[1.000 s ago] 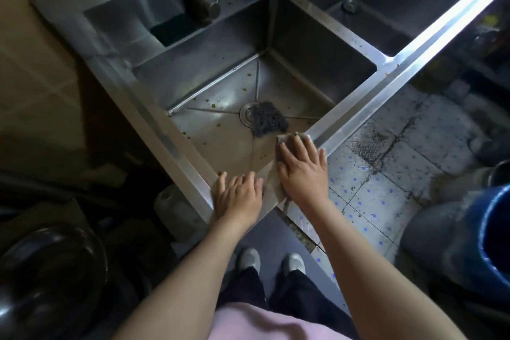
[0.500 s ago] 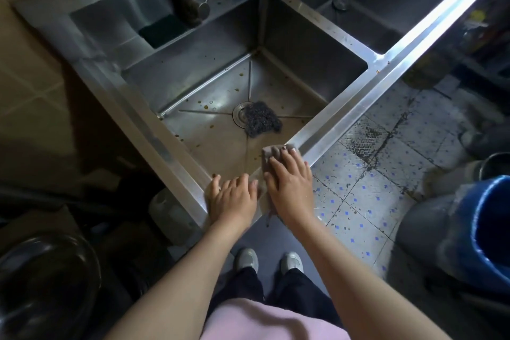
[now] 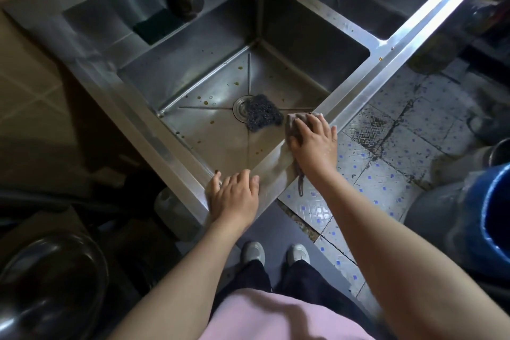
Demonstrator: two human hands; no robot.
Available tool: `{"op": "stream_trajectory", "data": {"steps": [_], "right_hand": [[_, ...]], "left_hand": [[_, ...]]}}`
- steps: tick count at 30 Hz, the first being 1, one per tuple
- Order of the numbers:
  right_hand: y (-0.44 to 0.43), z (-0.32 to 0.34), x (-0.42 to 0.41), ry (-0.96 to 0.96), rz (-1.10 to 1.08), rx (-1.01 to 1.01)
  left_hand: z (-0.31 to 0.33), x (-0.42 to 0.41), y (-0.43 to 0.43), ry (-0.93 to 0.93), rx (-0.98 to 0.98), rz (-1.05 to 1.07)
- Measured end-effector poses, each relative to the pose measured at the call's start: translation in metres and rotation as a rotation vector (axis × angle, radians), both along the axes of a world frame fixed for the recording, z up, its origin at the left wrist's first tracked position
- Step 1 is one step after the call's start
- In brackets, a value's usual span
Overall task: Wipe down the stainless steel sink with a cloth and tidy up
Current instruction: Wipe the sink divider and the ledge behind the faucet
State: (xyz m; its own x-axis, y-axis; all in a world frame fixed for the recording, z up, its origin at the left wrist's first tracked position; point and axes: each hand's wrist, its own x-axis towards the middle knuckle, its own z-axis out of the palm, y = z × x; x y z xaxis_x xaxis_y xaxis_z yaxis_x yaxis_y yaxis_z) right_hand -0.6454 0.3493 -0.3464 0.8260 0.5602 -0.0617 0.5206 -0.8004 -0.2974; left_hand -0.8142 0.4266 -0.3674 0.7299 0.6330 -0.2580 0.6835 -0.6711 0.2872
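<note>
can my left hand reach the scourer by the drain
Probably yes: the left hand rests on the sink rim, and nothing stands in the basin between it and the scourer.

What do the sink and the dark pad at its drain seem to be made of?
The sink looks like brushed stainless steel: grey sheen, soft reflections. The dark pad is probably a wire scourer; it looks tangled and coarse.

A dark scourer [image 3: 262, 116] lies mid-basin, partly over the drain [image 3: 239, 107]. The basin floor [image 3: 209, 130] to its left gives open passage.
</note>
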Motion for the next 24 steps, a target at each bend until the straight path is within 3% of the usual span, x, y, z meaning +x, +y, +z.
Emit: {"op": "stream_trajectory", "data": {"steps": [7, 12, 16, 24], "right_hand": [[-0.001, 0.001, -0.032, -0.032, 0.032, -0.052], [-0.011, -0.003, -0.068, -0.023, 0.183, -0.095], [-0.013, 0.001, -0.045, -0.03, 0.227, -0.089], [-0.007, 0.003, 0.014, 0.027, 0.083, -0.139]], "left_hand": [[0.0, 0.002, 0.0, 0.014, -0.009, 0.003], [0.0, 0.002, -0.001, 0.008, -0.021, 0.008], [0.001, 0.003, 0.001, 0.013, -0.044, 0.011], [-0.002, 0.003, 0.001, 0.008, -0.045, 0.015]]}}
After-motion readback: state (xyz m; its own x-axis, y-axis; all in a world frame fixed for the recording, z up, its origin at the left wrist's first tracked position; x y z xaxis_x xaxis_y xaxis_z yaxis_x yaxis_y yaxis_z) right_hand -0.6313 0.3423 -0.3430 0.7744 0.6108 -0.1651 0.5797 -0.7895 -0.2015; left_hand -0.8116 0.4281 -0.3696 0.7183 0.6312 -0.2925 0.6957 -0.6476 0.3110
